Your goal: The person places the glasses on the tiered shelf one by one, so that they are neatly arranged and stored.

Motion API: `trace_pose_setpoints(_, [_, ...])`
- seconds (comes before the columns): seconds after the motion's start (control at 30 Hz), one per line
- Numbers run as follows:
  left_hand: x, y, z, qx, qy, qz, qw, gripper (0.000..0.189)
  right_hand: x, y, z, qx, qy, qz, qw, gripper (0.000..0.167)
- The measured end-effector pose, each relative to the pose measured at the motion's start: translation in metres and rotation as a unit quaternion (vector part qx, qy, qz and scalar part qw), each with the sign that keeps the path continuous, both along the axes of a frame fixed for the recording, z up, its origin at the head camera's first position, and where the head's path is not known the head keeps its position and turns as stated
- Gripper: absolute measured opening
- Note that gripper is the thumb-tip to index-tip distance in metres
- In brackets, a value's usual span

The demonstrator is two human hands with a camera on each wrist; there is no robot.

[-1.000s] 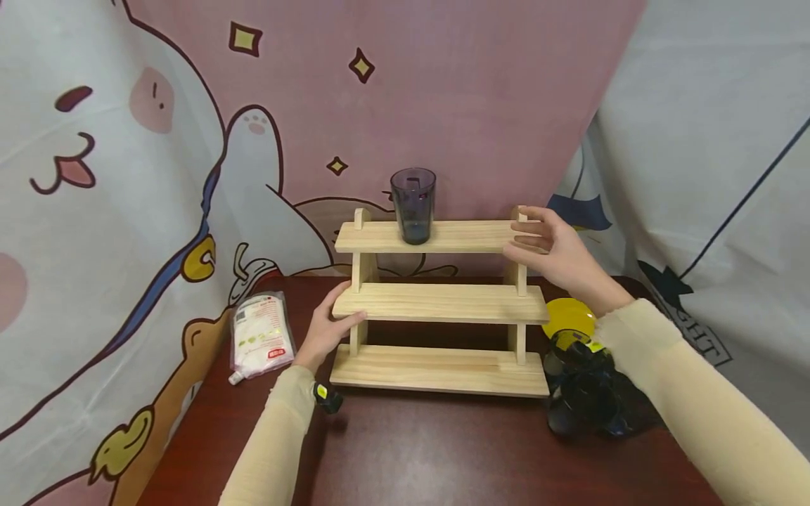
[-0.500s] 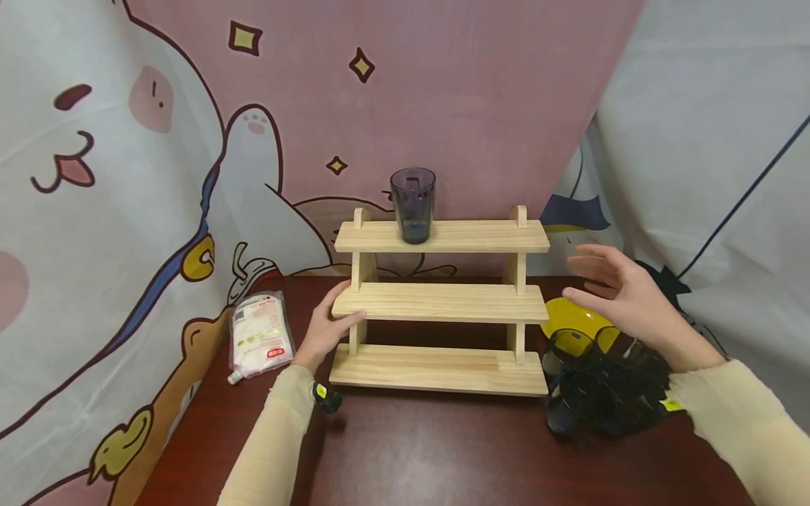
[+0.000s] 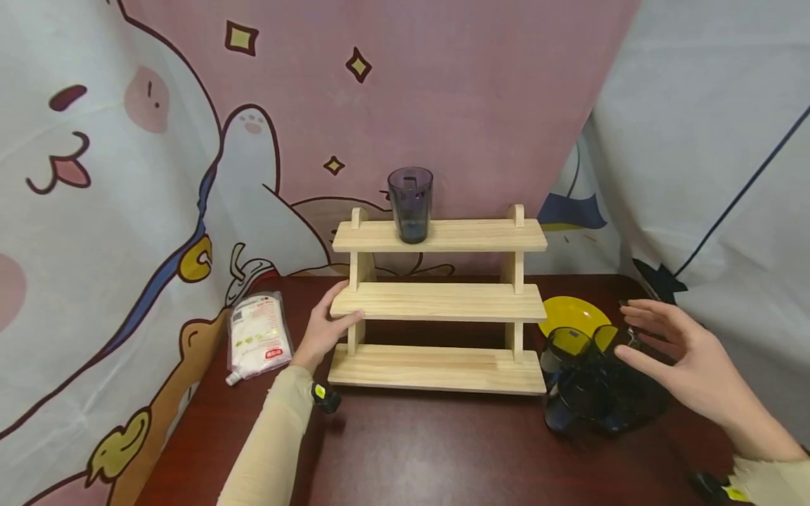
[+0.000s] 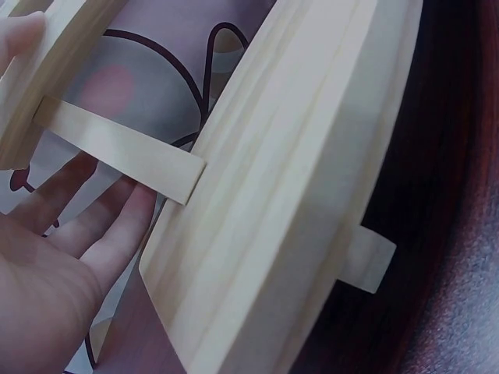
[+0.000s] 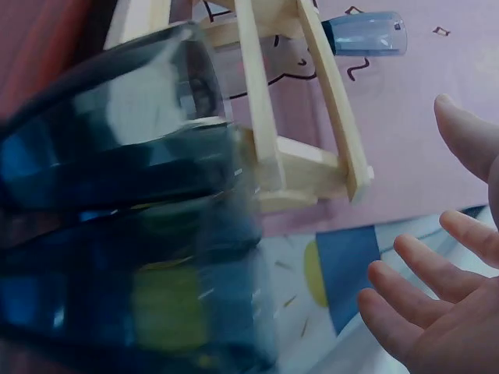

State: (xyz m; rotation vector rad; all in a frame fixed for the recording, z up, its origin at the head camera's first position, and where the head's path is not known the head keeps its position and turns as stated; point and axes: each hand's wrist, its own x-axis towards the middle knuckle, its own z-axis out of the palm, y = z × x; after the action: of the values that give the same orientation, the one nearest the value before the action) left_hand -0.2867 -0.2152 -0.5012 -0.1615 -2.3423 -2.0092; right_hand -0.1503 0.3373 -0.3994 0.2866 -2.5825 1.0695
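A three-tier wooden display stand (image 3: 436,302) stands mid-table, a tinted drinking glass (image 3: 410,211) upright on its top tier. My left hand (image 3: 323,330) grips the left end of the middle tier, thumb at the front edge. In the left wrist view its fingers (image 4: 117,234) reach behind the upright. Right of the stand, several dark tinted glasses (image 3: 569,400) are grouped together. My right hand (image 3: 690,362) hovers beside them, fingers spread and holding nothing. Those glasses (image 5: 117,148) loom large and blurred in the right wrist view, apart from the fingers.
Behind the glasses lies a yellow plate (image 3: 563,309). A white printed pouch (image 3: 259,334) in clear wrapping lies left of the stand. A patterned cloth (image 3: 493,105) hangs along the table's back and sides.
My right hand has moved from the stand's top right end, right and down to beside the dark glasses. The left hand keeps its place on the middle tier.
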Motion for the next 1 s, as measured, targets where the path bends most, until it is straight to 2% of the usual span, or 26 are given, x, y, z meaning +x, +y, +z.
trace_pose_setpoints(0.2, [-0.001,0.000,0.000,-0.008,0.004,0.002,1.0000,0.077,0.021,0.013,-0.023,-0.006,0.008,-0.025,0.9996,0.076])
trace_pose_setpoints(0.43, [0.000,-0.001,0.000,-0.019,0.003,0.003,0.9998,0.078,0.038,0.024,-0.048,0.001,-0.017,-0.056,0.9983,0.079])
trace_pose_setpoints(0.7, [0.000,0.000,0.002,-0.016,0.005,0.007,0.9998,0.076,0.047,0.022,-0.068,0.006,-0.045,-0.086,0.9953,0.085])
trace_pose_setpoints(1.0, [0.000,0.000,0.000,-0.016,-0.001,0.009,0.9998,0.076,0.051,0.021,-0.087,-0.014,-0.084,-0.096,0.9917,0.109])
